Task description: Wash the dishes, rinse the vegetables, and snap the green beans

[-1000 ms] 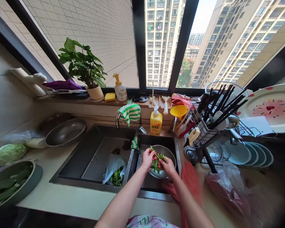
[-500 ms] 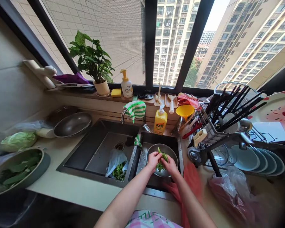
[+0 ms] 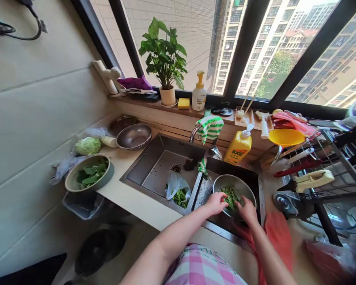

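A metal bowl (image 3: 249, 189) stands in the right sink basin with cut green stalks (image 3: 230, 196) inside, probably green beans. My left hand (image 3: 218, 202) is over the bowl's left rim, fingertips curved beside the stalks and a little apart. At the right side of the bowl is my right hand (image 3: 247, 209), its fingers loosely bent and spread at the edge of the stalks. No piece shows lifted in either hand. In the left basin, a thin plastic bag (image 3: 175, 185) holds more green stalks (image 3: 180, 198).
A faucet (image 3: 194, 132) with a striped cloth (image 3: 210, 128) stands behind the basins. A yellow soap bottle (image 3: 238, 148) is beside it. A dish rack (image 3: 329, 158) and red gloves (image 3: 277, 237) are at right. Leafy greens fill a colander (image 3: 106, 178) at left, near a cabbage (image 3: 88, 145).
My hands have moved apart and lowered into the bowl; the green pieces they held together are no longer raised. The view has turned left, showing more of the left counter and floor.
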{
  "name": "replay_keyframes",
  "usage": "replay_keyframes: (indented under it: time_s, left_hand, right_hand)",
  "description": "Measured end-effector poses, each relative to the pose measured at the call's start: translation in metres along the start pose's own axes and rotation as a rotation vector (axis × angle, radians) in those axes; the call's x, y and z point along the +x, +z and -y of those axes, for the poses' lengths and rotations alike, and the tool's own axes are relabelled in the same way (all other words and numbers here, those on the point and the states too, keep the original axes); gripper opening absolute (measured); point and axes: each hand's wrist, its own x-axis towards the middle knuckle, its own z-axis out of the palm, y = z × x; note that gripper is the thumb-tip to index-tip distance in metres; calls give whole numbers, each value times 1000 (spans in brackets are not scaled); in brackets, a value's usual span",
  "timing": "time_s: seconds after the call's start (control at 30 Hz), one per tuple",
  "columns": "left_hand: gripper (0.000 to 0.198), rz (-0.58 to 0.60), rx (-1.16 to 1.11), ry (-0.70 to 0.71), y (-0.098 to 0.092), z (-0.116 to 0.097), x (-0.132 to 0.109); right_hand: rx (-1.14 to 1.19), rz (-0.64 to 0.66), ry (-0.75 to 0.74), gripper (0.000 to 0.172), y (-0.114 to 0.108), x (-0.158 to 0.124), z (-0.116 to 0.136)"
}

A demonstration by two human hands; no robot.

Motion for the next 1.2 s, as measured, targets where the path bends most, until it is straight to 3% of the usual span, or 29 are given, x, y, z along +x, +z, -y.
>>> replay_keyframes:
  time_s: [0.07,0.17,0.27,0.4,0.5,0.6,0.7,0.77,0.87,0.93,1.03,1.1,1.2]
  left_hand:
    - [22,4,115,85,-44,9,-14]
    - [26,-87,513,85,-118,33,-28]
    - [25,-48,654,25,-165,59,-30]
    - [23,8,773,2,-181,77,-28]
    - [22,-28,856,-9,-194,79,-28]
    - [36,-108,979,-3,-217,79,-27]
    - [54,-241,1128,-22,-239,78,-20]
    - [54,-333,1124,-80,-250,76,-14]
    - [36,-424,1010,-142,-268,72,-5]
    - [21,-440,927,-134,-279,69,0]
    - [19,-417,803,-102,-286,62,7]
    - [20,-394,735,-78,-282,54,10]
    - [16,-371,504,44,-272,34,8]
  right_hand:
    - [-32,20,-28,43,1,-10,-1]
    - [51,75,31,46,-1,-27,5]
    - [166,110,90,45,-2,-44,19]
    - [312,102,79,42,5,-62,48]
    - [355,118,-35,36,20,-75,87]
    - [315,264,-266,32,46,-86,139]
    - [64,462,-454,42,75,-92,182]
    - [-122,574,-499,33,89,-90,198]
    - [-128,558,-486,24,91,-79,207]
    - [42,398,-442,23,80,-69,209]
    - [258,196,-365,22,59,-59,209]
    - [314,189,-329,20,52,-59,207]
    - [332,291,-316,21,57,-70,207]
